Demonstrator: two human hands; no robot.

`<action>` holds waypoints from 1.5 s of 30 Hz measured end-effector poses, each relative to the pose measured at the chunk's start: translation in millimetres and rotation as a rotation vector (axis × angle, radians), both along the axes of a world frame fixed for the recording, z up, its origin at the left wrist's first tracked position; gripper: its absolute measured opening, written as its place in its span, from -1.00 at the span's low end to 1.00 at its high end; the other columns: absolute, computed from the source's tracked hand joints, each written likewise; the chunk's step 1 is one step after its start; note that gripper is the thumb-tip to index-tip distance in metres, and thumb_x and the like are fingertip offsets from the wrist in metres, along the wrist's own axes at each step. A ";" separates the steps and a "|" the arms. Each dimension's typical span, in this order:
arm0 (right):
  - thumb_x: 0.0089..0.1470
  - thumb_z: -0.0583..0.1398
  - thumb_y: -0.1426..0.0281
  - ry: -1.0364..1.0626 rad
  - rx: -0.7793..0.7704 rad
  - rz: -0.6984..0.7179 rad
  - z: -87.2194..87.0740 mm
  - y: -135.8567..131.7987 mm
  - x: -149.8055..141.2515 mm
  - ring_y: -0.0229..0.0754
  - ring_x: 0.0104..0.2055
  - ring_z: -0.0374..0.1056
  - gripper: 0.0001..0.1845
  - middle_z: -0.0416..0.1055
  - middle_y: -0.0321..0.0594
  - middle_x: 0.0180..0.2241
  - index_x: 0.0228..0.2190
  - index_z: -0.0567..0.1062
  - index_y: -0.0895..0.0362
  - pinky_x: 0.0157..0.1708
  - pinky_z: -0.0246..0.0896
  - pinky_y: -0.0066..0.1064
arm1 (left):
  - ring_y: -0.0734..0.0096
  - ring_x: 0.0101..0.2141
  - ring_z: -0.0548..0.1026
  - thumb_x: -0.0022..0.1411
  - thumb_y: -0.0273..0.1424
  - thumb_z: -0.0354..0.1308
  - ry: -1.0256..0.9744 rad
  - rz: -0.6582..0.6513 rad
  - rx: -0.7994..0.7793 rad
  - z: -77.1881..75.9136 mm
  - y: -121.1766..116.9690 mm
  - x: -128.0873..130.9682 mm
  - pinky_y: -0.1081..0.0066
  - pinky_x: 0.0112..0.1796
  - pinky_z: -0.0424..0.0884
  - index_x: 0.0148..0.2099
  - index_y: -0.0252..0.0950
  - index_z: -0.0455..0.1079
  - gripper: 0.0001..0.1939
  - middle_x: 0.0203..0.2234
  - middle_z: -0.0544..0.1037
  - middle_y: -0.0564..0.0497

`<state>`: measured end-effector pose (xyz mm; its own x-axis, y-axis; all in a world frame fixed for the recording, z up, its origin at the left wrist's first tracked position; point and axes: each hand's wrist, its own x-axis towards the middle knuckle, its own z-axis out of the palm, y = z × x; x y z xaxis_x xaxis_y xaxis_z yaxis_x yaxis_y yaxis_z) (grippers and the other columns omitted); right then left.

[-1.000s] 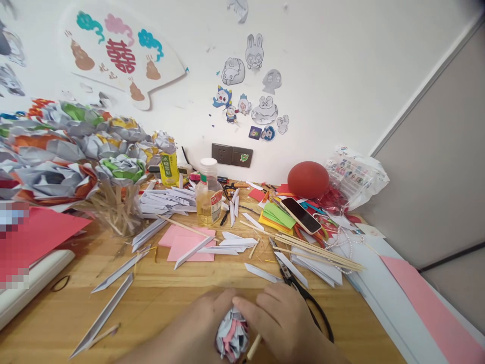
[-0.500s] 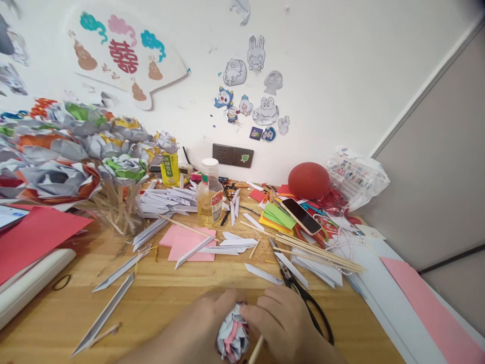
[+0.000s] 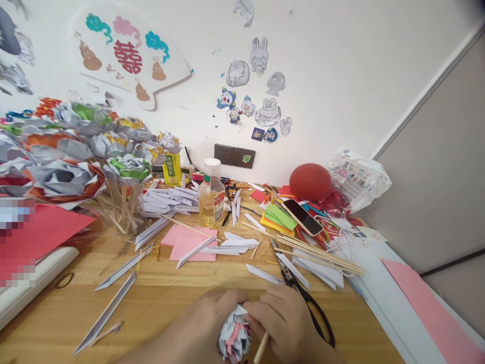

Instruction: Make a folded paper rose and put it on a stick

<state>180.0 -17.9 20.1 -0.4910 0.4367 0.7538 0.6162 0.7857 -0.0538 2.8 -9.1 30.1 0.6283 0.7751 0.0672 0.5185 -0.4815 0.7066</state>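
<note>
At the bottom centre both of my hands close around a paper flower (image 3: 234, 337) of grey, white and pink folds. My left hand (image 3: 197, 326) cups its left side with fingers curled over the top. My right hand (image 3: 282, 323) wraps its right side and also pinches the flower's wooden stick (image 3: 261, 348), which pokes out below. Black scissors (image 3: 308, 303) lie on the wooden table (image 3: 162, 298) just right of my right hand.
Folded white paper strips (image 3: 113, 275) and pink sheets (image 3: 189, 242) are scattered over the table. A bunch of finished paper flowers (image 3: 76, 156) stands at left, an oil bottle (image 3: 210, 194) in the middle, a phone (image 3: 301, 216), wooden skewers (image 3: 322, 250) and a red ball (image 3: 309, 182) at right.
My hands stay on the paper flower; the fingers shifted slightly over its top and the stick tilted a little. The view drifted slightly.
</note>
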 end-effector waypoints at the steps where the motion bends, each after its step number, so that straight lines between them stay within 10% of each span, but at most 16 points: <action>1: 0.27 -0.06 0.46 -0.019 0.016 -0.001 0.1 -0.4 0.4 -0.26 -0.62 0.14 -0.66 0.31 -0.30 -0.67 -0.45 0.43 0.18 -0.60 -0.04 -0.40 | 0.36 -0.36 0.47 -0.08 -0.43 0.16 -0.002 0.003 0.004 -0.6 -0.2 -0.1 0.49 -0.33 0.38 -0.24 -0.19 0.30 -0.73 -0.36 0.53 0.04; 13: 0.18 -0.01 0.55 -0.286 0.203 -0.051 15.1 -2.3 5.5 -0.25 -0.64 0.10 -0.74 0.24 -0.30 -0.69 -0.43 0.44 0.22 -0.59 -0.18 -0.35 | 0.27 -0.29 0.48 -0.20 -0.51 0.17 0.144 -0.002 -0.032 0.7 0.6 1.0 0.44 -0.31 0.36 -0.18 -0.20 0.31 -0.57 -0.29 0.54 0.01; 45: 0.22 -0.01 0.50 -0.132 0.098 -0.047 7.5 -5.7 4.3 -0.26 -0.63 0.09 -0.75 0.24 -0.32 -0.69 -0.41 0.43 0.20 -0.61 -0.12 -0.37 | 0.25 -0.30 0.48 -0.17 -0.50 0.14 0.218 -0.020 0.009 2.8 0.0 0.3 0.42 -0.33 0.36 -0.21 -0.21 0.31 -0.63 -0.33 0.54 0.01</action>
<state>184.2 -23.6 27.6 -0.5691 0.3893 0.7243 0.6491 0.7534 0.1051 3.1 -9.1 32.9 0.6439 0.7623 -0.0657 0.6491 -0.4988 0.5743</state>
